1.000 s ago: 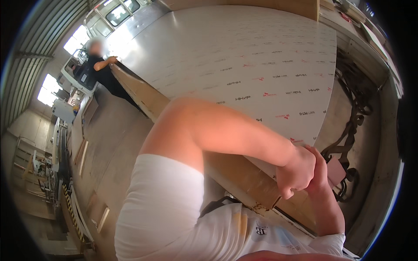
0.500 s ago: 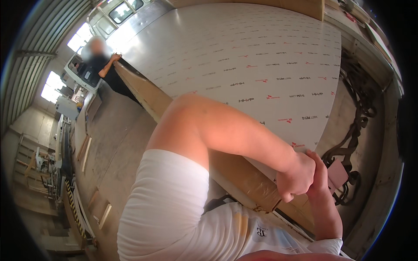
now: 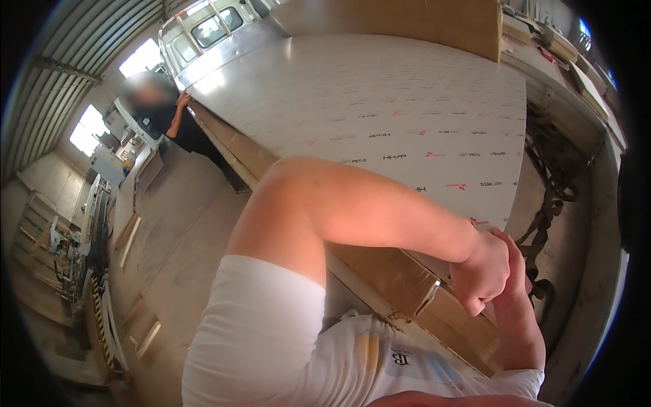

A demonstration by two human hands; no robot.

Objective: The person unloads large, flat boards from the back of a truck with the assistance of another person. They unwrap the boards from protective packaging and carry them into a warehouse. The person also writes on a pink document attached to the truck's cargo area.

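A large grey-white panel [image 3: 380, 102], its film printed in rows, lies on a truck bed. At its near right corner my left hand [image 3: 480, 273] is closed like a fist over the edge, the arm stretched across the view. Just behind it, partly hidden by it, my right hand [image 3: 513, 261] grips the same corner, its thumb side showing. Brown cardboard [image 3: 386, 271] runs under the panel's near left edge, below my left forearm. A co-worker [image 3: 163, 108] in dark clothes stands at the far left with a hand on the panel's far left corner.
A tall cardboard piece [image 3: 400, 27] stands at the back of the bed. Dark straps [image 3: 546, 197] lie along the right, inside the bed's side wall [image 3: 600, 224]. Boards are stacked beyond it. At left, machinery [image 3: 68, 251] and wood strips [image 3: 146, 339] line the concrete floor.
My view has tilted up and shifted slightly. Both hands sit a little further right at the panel corner, and more of the brown cardboard shows beside them. The co-worker still holds the far corner.
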